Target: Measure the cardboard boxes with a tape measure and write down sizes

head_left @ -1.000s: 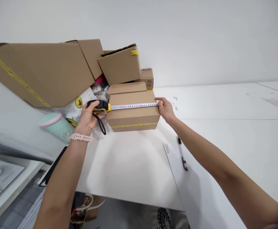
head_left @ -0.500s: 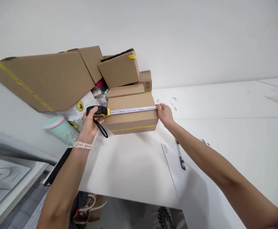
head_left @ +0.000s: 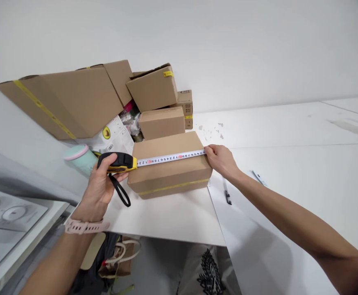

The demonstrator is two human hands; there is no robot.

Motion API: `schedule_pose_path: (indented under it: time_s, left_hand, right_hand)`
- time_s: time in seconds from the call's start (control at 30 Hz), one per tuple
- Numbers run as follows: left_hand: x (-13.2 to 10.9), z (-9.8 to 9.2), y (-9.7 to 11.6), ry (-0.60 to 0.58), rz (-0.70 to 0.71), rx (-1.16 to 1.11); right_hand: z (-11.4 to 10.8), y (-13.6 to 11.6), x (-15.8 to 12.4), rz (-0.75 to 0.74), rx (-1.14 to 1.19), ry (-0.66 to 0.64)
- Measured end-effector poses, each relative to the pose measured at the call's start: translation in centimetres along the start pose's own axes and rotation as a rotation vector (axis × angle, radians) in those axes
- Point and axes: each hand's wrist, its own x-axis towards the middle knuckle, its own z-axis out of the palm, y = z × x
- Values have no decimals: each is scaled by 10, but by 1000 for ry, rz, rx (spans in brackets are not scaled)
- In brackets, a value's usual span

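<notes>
A brown cardboard box (head_left: pixel 169 176) with a yellow tape strip lies on the white table (head_left: pixel 173 217). My left hand (head_left: pixel 100 184) is closed round the black and yellow case of a tape measure (head_left: pixel 117 162) at the box's left end. The white blade (head_left: pixel 171 157) runs across the box top to its right edge. There my right hand (head_left: pixel 221 160) pinches the blade's tip against the edge. A pink watch strap sits on my left wrist.
Several more cardboard boxes (head_left: pixel 152 88) and a large flat carton (head_left: pixel 71 100) are piled behind. A mint green tumbler with a pink lid (head_left: pixel 80 157) lies at the left. A black pen (head_left: pixel 227 194) rests on a white sheet right of the box. Bags sit below the table edge.
The view has shifted closer and lower, so the box and both hands sit nearer in frame. The tape measure stays stretched across the box, with both grips unchanged.
</notes>
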Motion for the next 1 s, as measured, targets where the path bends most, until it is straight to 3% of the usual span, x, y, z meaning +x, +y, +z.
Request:
schedule_pose_path:
  time_s: [0.1,0.33,0.63,0.73,0.83,1.0]
  left_hand:
    - [0,0,0,22,-27,25]
    - [9,4,1,-7,-34,6]
    - [7,1,-1,-7,-2,-12]
    - [7,2,-1,-7,14,-7]
    - [7,4,1,9,12,5]
    - [9,5,7,55,0,56]
  right_hand:
    - [-1,7,0,49,44,-78]
    - [17,29,8,159,644,-223]
    - [24,17,26,277,906,-295]
    - [27,17,27,267,933,-269]
    - [29,20,28,139,832,-216]
    - [26,18,31,28,723,-258]
